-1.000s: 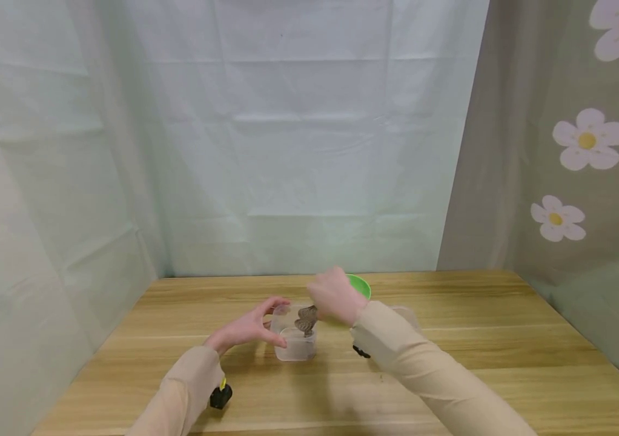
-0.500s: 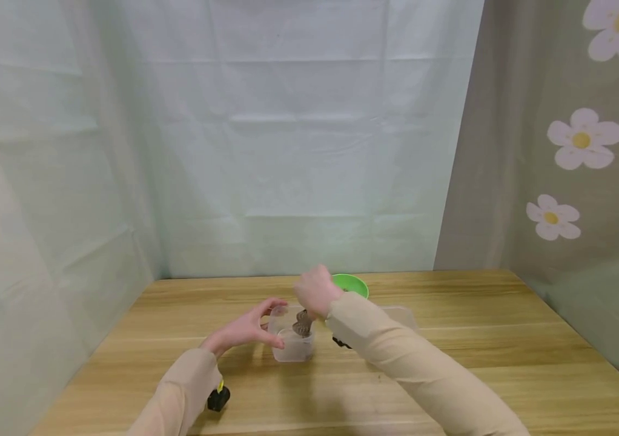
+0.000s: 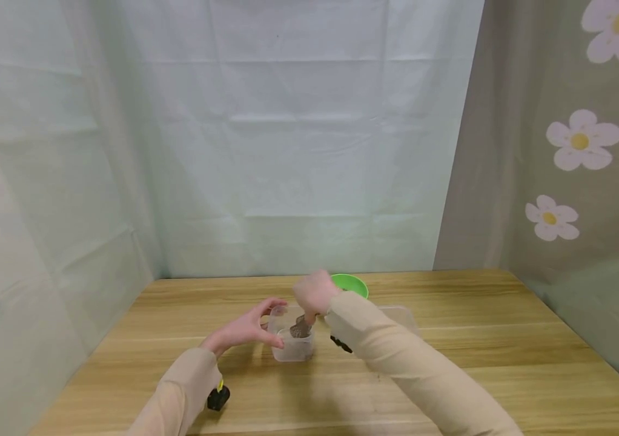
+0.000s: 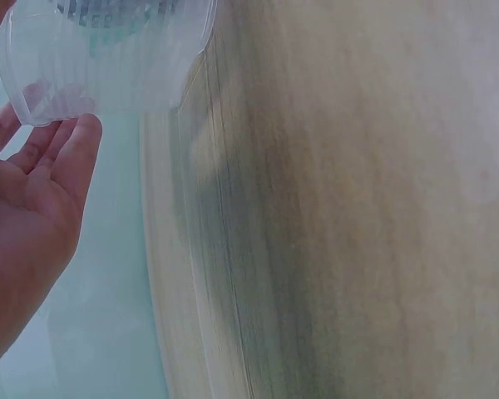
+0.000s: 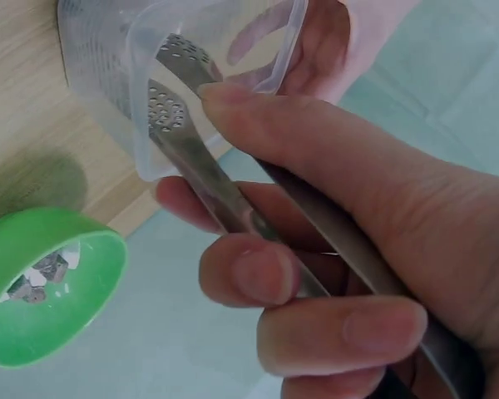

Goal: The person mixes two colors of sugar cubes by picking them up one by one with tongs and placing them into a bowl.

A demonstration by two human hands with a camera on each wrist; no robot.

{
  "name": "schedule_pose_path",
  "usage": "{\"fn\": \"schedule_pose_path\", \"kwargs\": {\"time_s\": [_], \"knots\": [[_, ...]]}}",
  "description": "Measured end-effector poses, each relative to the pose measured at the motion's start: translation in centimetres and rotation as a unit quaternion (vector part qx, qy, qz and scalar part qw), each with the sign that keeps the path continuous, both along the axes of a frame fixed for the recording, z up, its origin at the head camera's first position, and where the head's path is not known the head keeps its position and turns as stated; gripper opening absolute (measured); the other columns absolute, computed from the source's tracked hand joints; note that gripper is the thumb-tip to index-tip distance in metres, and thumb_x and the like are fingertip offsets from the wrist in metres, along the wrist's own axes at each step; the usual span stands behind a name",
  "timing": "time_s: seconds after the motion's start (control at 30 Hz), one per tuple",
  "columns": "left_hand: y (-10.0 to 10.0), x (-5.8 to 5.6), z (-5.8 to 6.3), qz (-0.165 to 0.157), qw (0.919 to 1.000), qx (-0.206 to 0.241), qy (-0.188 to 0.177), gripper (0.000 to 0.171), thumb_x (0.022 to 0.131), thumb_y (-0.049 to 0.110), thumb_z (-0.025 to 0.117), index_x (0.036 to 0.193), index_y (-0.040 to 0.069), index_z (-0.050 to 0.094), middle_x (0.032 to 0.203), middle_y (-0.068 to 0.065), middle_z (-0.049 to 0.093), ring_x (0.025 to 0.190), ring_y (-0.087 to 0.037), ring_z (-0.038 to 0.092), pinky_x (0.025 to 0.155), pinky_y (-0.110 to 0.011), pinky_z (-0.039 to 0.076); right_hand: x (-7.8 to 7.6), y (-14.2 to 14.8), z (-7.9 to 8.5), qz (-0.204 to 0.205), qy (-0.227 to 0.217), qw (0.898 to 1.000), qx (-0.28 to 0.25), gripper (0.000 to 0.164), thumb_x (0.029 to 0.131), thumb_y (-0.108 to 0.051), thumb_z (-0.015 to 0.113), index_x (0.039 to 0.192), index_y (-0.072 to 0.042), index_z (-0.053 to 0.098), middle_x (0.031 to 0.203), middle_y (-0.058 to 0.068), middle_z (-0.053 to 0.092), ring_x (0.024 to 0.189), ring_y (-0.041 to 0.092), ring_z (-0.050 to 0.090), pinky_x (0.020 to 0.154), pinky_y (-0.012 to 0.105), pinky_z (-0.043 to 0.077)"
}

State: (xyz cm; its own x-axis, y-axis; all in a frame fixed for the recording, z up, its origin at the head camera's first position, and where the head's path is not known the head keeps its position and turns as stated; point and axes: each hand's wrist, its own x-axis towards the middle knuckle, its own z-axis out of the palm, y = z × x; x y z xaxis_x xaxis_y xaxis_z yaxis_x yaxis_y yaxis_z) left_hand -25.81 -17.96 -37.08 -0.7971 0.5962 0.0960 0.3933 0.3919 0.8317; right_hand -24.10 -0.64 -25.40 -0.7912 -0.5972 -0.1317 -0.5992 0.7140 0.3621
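Observation:
My left hand holds a clear plastic box on the table, thumb at the near side and fingers at the far side. In the left wrist view the fingertips touch the box's edge. My right hand grips metal tongs with perforated tips, the thumb on one arm and curled fingers on the other. The tips reach inside the box, slightly apart in the right wrist view. Whether anything lies between them cannot be made out. Behind my right hand stands a green bowl containing several speckled, pale and grey chunks.
A clear plastic container or lid lies to the right, partly covered by my right sleeve. The wooden table runs back to a pale curtain. A small black device hangs at my left wrist.
My right hand has moved left and the tongs' tips sit lower inside the box, appearing closer together. More of the green bowl shows. My left hand stays on the box.

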Motion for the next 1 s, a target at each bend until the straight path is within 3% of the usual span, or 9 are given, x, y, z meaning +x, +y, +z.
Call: {"fn": "schedule_pose_path", "kwargs": {"time_s": [0.2, 0.47, 0.6, 0.83, 1.0], "knots": [[0.1, 0.1, 0.0, 0.012, 0.9998, -0.012, -0.012, 0.067, 0.057, 0.023, 0.061, 0.111, 0.027, 0.022, 0.111, 0.000, 0.023, 0.099, -0.016, 0.019, 0.067, -0.037, 0.028, -0.5, 0.4, -0.3, 0.000, -0.048, 0.998, -0.038, 0.022, 0.049, -0.032, 0.061, 0.051, -0.017, 0.046, 0.048, -0.007, 0.044, 0.043, 0.007, 0.039, 0.037, 0.021, 0.032], [0.1, 0.1, 0.0, 0.008, 0.9999, -0.004, -0.010, 0.069, 0.057, 0.020, 0.062, 0.112, 0.022, 0.021, 0.110, 0.000, 0.024, 0.098, -0.016, 0.020, 0.068, -0.037, 0.028, -0.1, -0.1, -0.1, -0.005, 0.050, 0.998, 0.028, 0.018, 0.049, -0.030, 0.059, 0.051, -0.018, 0.045, 0.048, -0.007, 0.040, 0.044, 0.008, 0.034, 0.036, 0.022, 0.031], [0.1, 0.0, 0.0, 0.002, 1.0000, 0.001, -0.006, 0.069, 0.057, 0.018, 0.062, 0.112, 0.019, 0.021, 0.110, -0.001, 0.024, 0.098, -0.016, 0.020, 0.068, -0.037, 0.028, 0.3, -0.7, -0.2, -0.034, 0.049, 0.996, 0.067, 0.016, 0.054, -0.029, 0.056, 0.052, -0.018, 0.044, 0.048, -0.007, 0.039, 0.041, 0.007, 0.032, 0.034, 0.020, 0.028], [0.1, -0.2, -0.1, 0.006, 1.0000, -0.007, -0.002, 0.070, 0.055, 0.022, 0.062, 0.112, 0.018, 0.022, 0.110, 0.000, 0.024, 0.098, -0.014, 0.020, 0.068, -0.035, 0.029, 0.4, -0.8, -0.2, -0.039, 0.000, 0.999, 0.036, 0.015, 0.055, -0.027, 0.056, 0.051, -0.017, 0.045, 0.050, -0.006, 0.041, 0.043, 0.007, 0.035, 0.037, 0.020, 0.031], [0.0, -0.1, 0.0, 0.003, 1.0000, -0.008, -0.002, 0.070, 0.056, 0.022, 0.062, 0.113, 0.017, 0.021, 0.110, 0.000, 0.022, 0.099, -0.015, 0.019, 0.069, -0.038, 0.028, 0.4, -0.6, -0.1, -0.040, -0.086, 0.995, -0.034, 0.022, 0.052, -0.034, 0.060, 0.049, -0.014, 0.049, 0.046, -0.005, 0.043, 0.038, 0.008, 0.035, 0.036, 0.021, 0.029]]}}
